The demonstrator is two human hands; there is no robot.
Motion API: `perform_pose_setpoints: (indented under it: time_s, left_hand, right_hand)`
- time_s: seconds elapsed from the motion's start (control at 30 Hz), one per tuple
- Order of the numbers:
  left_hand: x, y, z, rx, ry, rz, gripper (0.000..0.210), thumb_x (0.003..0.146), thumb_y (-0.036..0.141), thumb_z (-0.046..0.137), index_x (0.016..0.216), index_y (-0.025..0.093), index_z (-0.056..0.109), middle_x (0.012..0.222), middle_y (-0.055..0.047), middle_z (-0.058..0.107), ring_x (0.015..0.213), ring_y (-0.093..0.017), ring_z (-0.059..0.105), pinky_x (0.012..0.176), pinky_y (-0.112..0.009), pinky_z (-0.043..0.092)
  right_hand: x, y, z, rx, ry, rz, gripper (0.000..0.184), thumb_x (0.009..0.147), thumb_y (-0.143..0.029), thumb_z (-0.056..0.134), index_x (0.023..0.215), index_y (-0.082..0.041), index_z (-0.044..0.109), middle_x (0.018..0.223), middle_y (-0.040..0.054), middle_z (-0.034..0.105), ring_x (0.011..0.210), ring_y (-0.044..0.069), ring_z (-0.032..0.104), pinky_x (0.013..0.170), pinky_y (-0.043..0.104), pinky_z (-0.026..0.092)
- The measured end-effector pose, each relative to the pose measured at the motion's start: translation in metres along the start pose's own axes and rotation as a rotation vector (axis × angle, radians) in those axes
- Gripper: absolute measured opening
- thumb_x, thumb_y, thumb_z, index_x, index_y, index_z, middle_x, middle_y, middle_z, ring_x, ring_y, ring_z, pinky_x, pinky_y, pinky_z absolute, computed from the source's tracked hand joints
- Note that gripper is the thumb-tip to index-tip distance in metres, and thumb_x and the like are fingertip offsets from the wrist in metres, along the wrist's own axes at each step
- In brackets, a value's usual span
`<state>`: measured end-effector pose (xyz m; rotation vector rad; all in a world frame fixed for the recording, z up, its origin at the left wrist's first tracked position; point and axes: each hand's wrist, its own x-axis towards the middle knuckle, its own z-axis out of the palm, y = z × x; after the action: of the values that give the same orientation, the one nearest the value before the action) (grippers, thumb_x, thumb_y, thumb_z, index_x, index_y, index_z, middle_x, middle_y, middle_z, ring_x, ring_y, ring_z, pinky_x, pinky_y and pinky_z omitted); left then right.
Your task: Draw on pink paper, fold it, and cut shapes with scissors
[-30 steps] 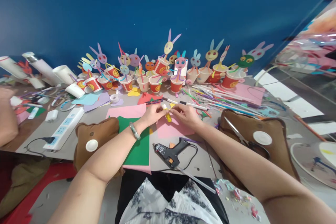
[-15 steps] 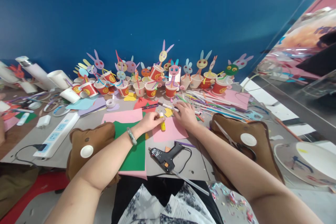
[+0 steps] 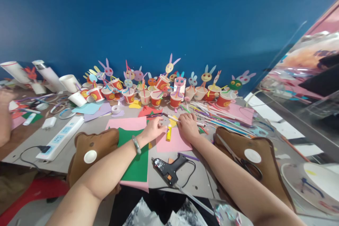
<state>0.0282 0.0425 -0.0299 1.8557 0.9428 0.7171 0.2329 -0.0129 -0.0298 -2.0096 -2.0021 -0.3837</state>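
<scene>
My left hand [image 3: 153, 130] is just left of a yellow glue stick [image 3: 168, 133], its thumb and curled forefinger apart with nothing seen between them. The glue stick lies on a pink paper sheet [image 3: 169, 146]. My right hand [image 3: 188, 126] lies palm down at that sheet's right edge, over a white pen [image 3: 173, 118] that shows on both sides of it. Its fingers are stretched forward and slightly bent; their undersides are hidden. A green sheet [image 3: 135, 166] lies below my left wrist. Nearer to me is a black glue gun [image 3: 169, 171] with a clear glue rod.
Paper cups [image 3: 176, 99] with paper rabbit heads line the blue wall. Pipe cleaners [image 3: 225, 122] lie at right. Brown cushions flank my arms, with scissors [image 3: 245, 164] on the right one. A power strip [image 3: 60, 137] and another person's arm [image 3: 5, 120] are at left.
My left hand has let go of the glue stick, which stays on the pink sheet. My right hand's fingers have drawn in slightly over the pen. The view has tilted up a little.
</scene>
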Motion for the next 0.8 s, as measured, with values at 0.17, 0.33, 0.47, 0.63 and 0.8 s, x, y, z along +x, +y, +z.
perform_pose_setpoints:
  time_s: [0.17,0.33,0.47,0.63,0.8]
  left_hand:
    - [-0.003,0.012,-0.002,-0.169,0.015,-0.005,0.029,0.084,0.033,0.066,0.106,0.016,0.057,0.058,0.006,0.055,0.048,-0.010,0.052,0.055,-0.024,0.043]
    - [-0.004,0.024,-0.004,-0.430,-0.016,-0.191,0.042,0.079,0.044,0.072,0.105,0.015,0.053,0.061,0.006,0.055,0.045,-0.008,0.052,0.046,-0.021,0.037]
    - [0.000,0.029,-0.008,-0.664,0.016,-0.198,0.051,0.078,0.062,0.068,0.096,0.016,0.052,0.065,0.005,0.055,0.045,-0.005,0.048,0.041,-0.017,0.028]
    - [0.002,0.032,-0.012,-0.777,0.067,-0.114,0.048,0.075,0.059,0.072,0.084,0.016,0.052,0.061,0.007,0.051,0.043,-0.003,0.042,0.041,-0.018,0.023]
    - [-0.006,0.038,-0.005,-0.737,-0.021,-0.081,0.046,0.075,0.056,0.074,0.085,0.017,0.051,0.067,0.003,0.061,0.049,-0.007,0.051,0.047,-0.020,0.034]
  right_hand:
    - [-0.001,-0.005,-0.005,-0.087,-0.081,0.013,0.017,0.094,-0.021,0.052,0.089,-0.015,0.068,0.101,0.0152,0.067,0.100,0.031,0.050,0.086,0.041,0.031]
    - [-0.001,-0.005,-0.010,-0.051,-0.039,0.051,0.017,0.096,-0.022,0.050,0.090,-0.014,0.065,0.103,0.0163,0.065,0.098,0.030,0.051,0.083,0.040,0.033]
    - [-0.003,-0.007,-0.014,0.190,0.101,-0.077,0.022,0.101,-0.028,0.044,0.093,-0.017,0.062,0.099,0.0124,0.067,0.094,0.027,0.055,0.083,0.039,0.036]
    - [-0.005,-0.009,-0.022,0.709,0.020,-0.108,0.026,0.098,-0.040,0.050,0.085,-0.020,0.061,0.078,0.0063,0.066,0.075,0.022,0.057,0.073,0.035,0.042]
    - [-0.003,-0.015,-0.036,1.358,0.055,0.285,0.039,0.081,-0.058,0.070,0.083,-0.019,0.063,0.069,0.0001,0.061,0.064,0.016,0.054,0.064,0.029,0.043]
